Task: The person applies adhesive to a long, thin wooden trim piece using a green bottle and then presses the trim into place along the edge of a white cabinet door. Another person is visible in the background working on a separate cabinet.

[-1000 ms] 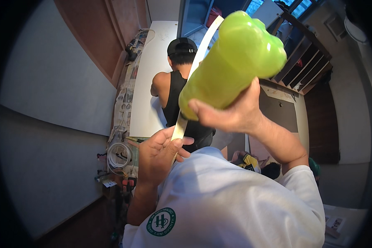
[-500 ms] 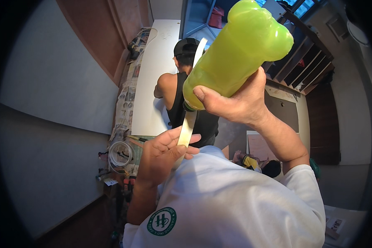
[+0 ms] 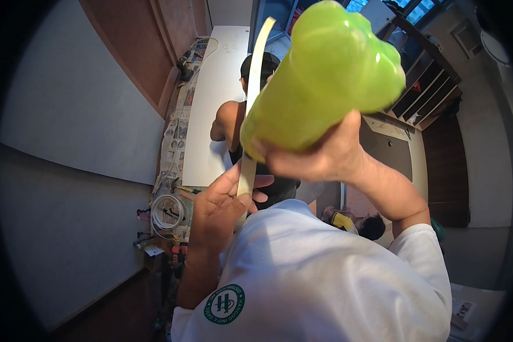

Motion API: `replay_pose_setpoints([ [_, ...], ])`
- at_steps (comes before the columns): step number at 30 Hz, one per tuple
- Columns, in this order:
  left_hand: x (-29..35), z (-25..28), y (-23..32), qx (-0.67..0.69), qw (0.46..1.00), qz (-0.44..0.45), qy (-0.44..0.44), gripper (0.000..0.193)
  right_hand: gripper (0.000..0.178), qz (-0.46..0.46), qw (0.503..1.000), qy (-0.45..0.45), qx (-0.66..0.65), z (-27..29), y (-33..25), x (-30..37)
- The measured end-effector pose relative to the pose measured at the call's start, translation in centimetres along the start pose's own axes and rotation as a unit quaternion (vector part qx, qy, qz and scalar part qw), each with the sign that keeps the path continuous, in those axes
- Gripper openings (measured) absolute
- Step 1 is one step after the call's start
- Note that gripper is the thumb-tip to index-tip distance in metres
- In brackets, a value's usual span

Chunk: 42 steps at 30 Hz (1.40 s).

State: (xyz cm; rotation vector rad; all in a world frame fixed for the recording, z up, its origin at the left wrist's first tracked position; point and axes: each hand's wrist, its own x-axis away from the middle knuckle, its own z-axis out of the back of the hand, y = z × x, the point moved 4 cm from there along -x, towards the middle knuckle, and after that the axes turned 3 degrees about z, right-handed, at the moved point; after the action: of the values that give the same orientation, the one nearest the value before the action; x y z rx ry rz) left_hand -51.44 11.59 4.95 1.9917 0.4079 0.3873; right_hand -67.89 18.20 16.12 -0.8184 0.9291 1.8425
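Observation:
My right hand is wrapped around a yellow-green plastic bottle, tilted with its base up and away and its neck end down toward my left hand. A long, narrow cream-coloured strip runs alongside the bottle's left side, its far end curving up past it. My left hand pinches the strip's lower part between thumb and fingers, palm up. The bottle's neck sits close to the strip; whether they touch I cannot tell. Motion blurs my right fingers and the bottle.
A person in a black cap and tank top leans over a long white board ahead. Newspaper, a coiled white hose and tools lie along the left. Another person in yellow is low at right. A slatted rack stands at far right.
The strip's far end has moved up and slightly left. The bottle has shifted a little left along with my right hand, and its dark neck is now mostly hidden.

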Motion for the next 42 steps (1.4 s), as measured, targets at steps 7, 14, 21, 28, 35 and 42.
replay_pose_setpoints([
  [7, -0.2, 0.3, -0.2, -0.015, 0.999, -0.003, 0.047, 0.047, 0.032, -0.173, 0.960, -0.015, -0.218, -1.1, 0.1, 0.1],
  [14, 0.2, 0.3, 0.5, 0.023, 0.997, 0.021, 0.075, 0.050, 0.030, -0.208, 0.944, -0.010, -0.257, -1.5, 0.6, -0.5],
  [21, 0.7, 0.6, 0.9, -0.026, 0.994, 0.009, 0.105, 0.044, 0.030, -0.252, 0.941, 0.001, -0.225, -2.3, 2.0, -1.1],
  [28, 1.2, 1.5, 0.8, -0.042, 0.996, 0.014, 0.081, 0.040, 0.038, -0.373, 0.873, 0.001, -0.315, -3.3, 3.8, -0.4],
  [35, 1.2, 1.4, 0.1, -0.026, 0.997, 0.005, 0.071, 0.042, 0.037, -0.244, 0.921, 0.007, -0.305, -2.2, 0.5, -1.9],
  [42, 1.5, 0.8, 0.1, -0.033, 0.994, 0.033, 0.103, 0.038, 0.032, -0.361, 0.891, -0.059, -0.268, -2.8, 2.3, -0.6],
])
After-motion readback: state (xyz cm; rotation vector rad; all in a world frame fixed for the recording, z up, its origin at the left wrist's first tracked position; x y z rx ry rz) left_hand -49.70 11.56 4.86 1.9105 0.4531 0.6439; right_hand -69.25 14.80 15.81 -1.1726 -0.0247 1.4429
